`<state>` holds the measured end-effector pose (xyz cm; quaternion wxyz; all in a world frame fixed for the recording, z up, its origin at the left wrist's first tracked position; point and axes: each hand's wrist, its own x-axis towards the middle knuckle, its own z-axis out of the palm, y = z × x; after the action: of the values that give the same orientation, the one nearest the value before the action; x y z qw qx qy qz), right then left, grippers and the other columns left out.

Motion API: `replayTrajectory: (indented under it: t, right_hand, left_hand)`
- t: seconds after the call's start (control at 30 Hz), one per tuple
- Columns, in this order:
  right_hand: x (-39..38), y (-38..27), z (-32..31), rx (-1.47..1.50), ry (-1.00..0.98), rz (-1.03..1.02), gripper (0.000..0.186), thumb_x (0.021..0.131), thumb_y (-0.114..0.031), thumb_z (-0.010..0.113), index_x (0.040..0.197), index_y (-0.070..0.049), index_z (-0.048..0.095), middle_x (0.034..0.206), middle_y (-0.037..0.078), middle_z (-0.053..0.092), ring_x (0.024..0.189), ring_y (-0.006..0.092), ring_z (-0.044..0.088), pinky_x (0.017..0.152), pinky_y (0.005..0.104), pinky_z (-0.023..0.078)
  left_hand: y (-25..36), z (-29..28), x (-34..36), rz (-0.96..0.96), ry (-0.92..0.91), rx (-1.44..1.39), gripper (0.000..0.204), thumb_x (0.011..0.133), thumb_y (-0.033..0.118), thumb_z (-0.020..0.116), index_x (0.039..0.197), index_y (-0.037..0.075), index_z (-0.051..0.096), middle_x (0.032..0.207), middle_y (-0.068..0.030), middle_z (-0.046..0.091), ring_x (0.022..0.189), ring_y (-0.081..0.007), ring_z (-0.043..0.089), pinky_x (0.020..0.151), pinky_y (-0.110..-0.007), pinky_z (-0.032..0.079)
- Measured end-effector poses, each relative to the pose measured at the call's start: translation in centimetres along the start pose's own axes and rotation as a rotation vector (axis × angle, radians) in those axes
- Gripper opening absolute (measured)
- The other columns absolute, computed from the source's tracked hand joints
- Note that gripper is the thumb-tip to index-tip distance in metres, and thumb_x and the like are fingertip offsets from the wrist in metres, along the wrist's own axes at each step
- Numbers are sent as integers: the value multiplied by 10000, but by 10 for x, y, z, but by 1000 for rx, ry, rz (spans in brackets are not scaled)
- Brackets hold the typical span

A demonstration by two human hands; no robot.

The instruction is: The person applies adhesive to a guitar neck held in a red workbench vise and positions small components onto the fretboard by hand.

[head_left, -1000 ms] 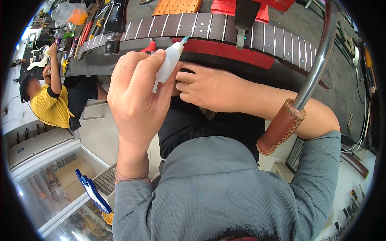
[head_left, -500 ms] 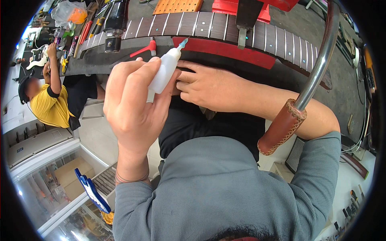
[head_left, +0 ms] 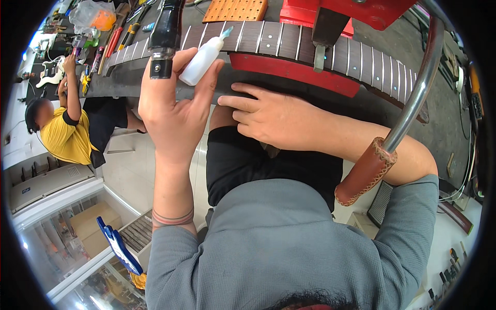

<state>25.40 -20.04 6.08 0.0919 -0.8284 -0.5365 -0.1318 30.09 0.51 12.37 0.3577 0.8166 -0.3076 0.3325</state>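
My left hand [head_left: 173, 113] is closed round a small white squeeze bottle [head_left: 201, 63], pinched between thumb and fingers. Its pale blue nozzle tip [head_left: 226, 33] points up and right, over the fretboard of a dark guitar neck [head_left: 261, 36] with metal frets. My right hand [head_left: 276, 116] is held palm down near the bench's front edge, fingers stretched out and apart, with nothing in it. A red block [head_left: 297, 74] lies along the neck's near side. The metal foot [head_left: 320, 58] of a red press [head_left: 361, 13] comes down at the neck.
The press's lever, with a brown leather grip [head_left: 366, 173], reaches down over my right forearm. A black cylindrical device [head_left: 164, 39] stands above my left hand. Pliers and other tools [head_left: 126, 39] lie at the far left, near an orange perforated block [head_left: 235, 10]. A person in yellow [head_left: 67, 132] works at left.
My left hand has moved up and slightly left with the bottle, bringing the nozzle farther over the fretboard. My right hand's fingers have spread apart. The red T-handled tool is no longer visible.
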Motion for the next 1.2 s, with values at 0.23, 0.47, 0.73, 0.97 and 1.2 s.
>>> replayTrajectory:
  t: [0.23,0.47,0.73,0.97,1.2]
  right_hand:
    - [1,1,-1,1,-17,-6,273,845,-256,709,1003,-50,792,1183,54,760,1536,301,450,1373,518,267]
    - [2,2,-3,44,-34,4,320,795,-280,761,1012,-47,791,1205,55,753,1546,299,442,1379,518,256]
    - [1,1,-4,31,-31,0,333,785,-300,771,1011,-56,792,1203,48,754,1538,293,448,1378,516,257]
    - [2,1,-5,1,-46,-7,336,788,-310,772,1014,-63,793,1202,41,758,1536,292,451,1376,518,257]
    - [0,2,-2,7,-28,-4,336,794,-309,767,1020,-61,793,1198,46,761,1540,295,448,1375,523,258]
  left_hand:
    - [9,4,14,77,-70,63,327,864,60,928,1117,14,726,946,-76,764,765,-217,720,678,-325,562]
    - [14,4,16,37,-119,74,285,869,-4,912,1099,-9,743,968,-68,717,859,-128,676,725,-260,547]
    - [18,3,18,29,-141,112,286,863,-12,909,1090,-11,736,940,-66,699,827,-133,651,720,-259,526]
    - [19,3,19,31,-137,100,288,861,-22,907,1090,-26,732,932,-90,699,819,-164,662,750,-286,554]
    - [22,0,17,28,-156,121,312,847,-36,912,1103,-27,733,942,-103,707,825,-182,671,758,-295,559]
